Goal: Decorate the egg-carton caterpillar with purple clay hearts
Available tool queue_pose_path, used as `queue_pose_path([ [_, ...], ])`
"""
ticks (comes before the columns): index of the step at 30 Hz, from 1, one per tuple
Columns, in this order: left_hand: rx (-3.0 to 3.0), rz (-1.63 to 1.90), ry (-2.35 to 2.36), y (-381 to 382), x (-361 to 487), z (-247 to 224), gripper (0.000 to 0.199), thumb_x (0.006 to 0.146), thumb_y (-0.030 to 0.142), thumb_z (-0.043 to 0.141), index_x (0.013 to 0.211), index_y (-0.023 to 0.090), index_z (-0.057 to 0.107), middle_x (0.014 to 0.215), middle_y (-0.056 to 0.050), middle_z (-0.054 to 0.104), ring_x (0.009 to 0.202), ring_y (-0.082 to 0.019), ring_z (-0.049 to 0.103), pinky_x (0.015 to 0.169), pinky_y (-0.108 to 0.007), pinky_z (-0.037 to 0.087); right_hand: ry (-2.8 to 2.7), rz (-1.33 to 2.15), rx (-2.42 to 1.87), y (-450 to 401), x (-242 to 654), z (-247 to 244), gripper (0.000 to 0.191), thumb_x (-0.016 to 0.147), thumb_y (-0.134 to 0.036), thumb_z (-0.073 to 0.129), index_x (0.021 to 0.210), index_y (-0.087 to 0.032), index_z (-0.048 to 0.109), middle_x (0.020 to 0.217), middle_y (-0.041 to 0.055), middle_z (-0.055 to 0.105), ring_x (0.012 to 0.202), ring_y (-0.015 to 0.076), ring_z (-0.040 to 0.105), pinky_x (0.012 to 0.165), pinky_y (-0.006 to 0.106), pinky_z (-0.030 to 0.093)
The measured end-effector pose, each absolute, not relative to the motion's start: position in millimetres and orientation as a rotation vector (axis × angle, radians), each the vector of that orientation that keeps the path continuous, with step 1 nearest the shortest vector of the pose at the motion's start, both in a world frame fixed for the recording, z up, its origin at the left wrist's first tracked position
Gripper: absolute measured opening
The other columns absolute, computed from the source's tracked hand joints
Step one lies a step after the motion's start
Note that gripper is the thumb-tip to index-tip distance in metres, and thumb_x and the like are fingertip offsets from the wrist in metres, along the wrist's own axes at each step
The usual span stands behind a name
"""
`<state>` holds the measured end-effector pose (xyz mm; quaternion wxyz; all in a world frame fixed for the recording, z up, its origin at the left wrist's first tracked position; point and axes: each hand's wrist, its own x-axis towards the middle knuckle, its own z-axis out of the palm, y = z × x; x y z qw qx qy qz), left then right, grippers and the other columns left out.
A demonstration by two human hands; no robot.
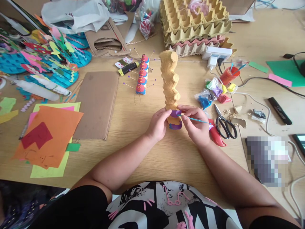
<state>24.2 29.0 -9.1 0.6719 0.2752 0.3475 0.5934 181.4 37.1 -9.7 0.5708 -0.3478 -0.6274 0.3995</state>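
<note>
A tan strip cut from an egg carton (169, 76) stretches away from me in the middle of the desk. Its near end carries patches of purple (175, 113) that look like clay, with some blue at the tip. My left hand (157, 124) grips the left side of that end, thumb on top. Between thumb and fingers, my right hand (195, 123) pinches a thin blue stick (196, 119), its tip touching the purple patch. Farther back left sits a finished-looking red and blue caterpillar (142, 74) with pins sticking out along both sides.
Black-handled scissors (225, 122) and a red curved piece (217, 135) lie right of my right hand. Bags of coloured clay (206, 98) and an orange cup (230, 75) stand beyond. Egg trays (195, 27) are stacked behind; cardboard (95, 105) and coloured paper (50, 136) lie left.
</note>
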Motion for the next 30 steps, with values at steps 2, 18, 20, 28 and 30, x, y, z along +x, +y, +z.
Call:
queue_pose_path([
  [2,0.619,1.340,0.813,29,25,-9,0.034,0.082,0.051,0.088,0.094,0.019,0.080,0.096,-0.006,0.083,0.091,-0.022,0.076,0.086,-0.033,0.057,-1.476,0.931,-0.817,37,181,-10,0.017,0.100,-0.041,0.080,0.093,-0.030,0.069,0.124,0.0052,0.085,0.119,0.0265,0.080,0.111,0.052,0.064],
  [18,0.468,1.200,0.776,33,21,-12,0.028,0.091,0.046,0.082,0.089,0.018,0.078,0.087,-0.004,0.077,0.081,-0.016,0.071,0.074,-0.028,0.054,-1.370,1.040,-0.847,38,179,-7,0.026,0.098,-0.046,0.083,0.090,-0.027,0.066,0.114,0.0052,0.085,0.107,0.0237,0.080,0.097,0.044,0.065],
  [20,0.464,1.163,0.720,33,20,-13,0.031,0.091,0.048,0.083,0.093,0.018,0.079,0.089,-0.004,0.077,0.081,-0.016,0.071,0.073,-0.029,0.054,-1.304,1.065,-0.841,41,180,-8,0.029,0.096,-0.048,0.084,0.089,-0.027,0.066,0.110,0.0040,0.083,0.104,0.0225,0.078,0.094,0.042,0.065],
  [28,0.432,1.134,0.623,30,21,-6,0.024,0.098,0.040,0.079,0.091,0.017,0.077,0.088,-0.004,0.078,0.080,-0.015,0.073,0.071,-0.026,0.055,-1.356,1.045,-0.819,43,182,-4,0.027,0.094,-0.044,0.087,0.084,-0.027,0.069,0.104,0.0036,0.075,0.105,0.0216,0.071,0.099,0.040,0.058],
  [30,0.427,1.130,0.620,30,20,-5,0.022,0.098,0.038,0.078,0.091,0.017,0.077,0.088,-0.004,0.078,0.079,-0.015,0.073,0.070,-0.025,0.055,-1.353,1.049,-0.829,43,181,-2,0.028,0.094,-0.045,0.087,0.083,-0.027,0.068,0.104,0.0039,0.074,0.105,0.0223,0.070,0.099,0.041,0.058],
])
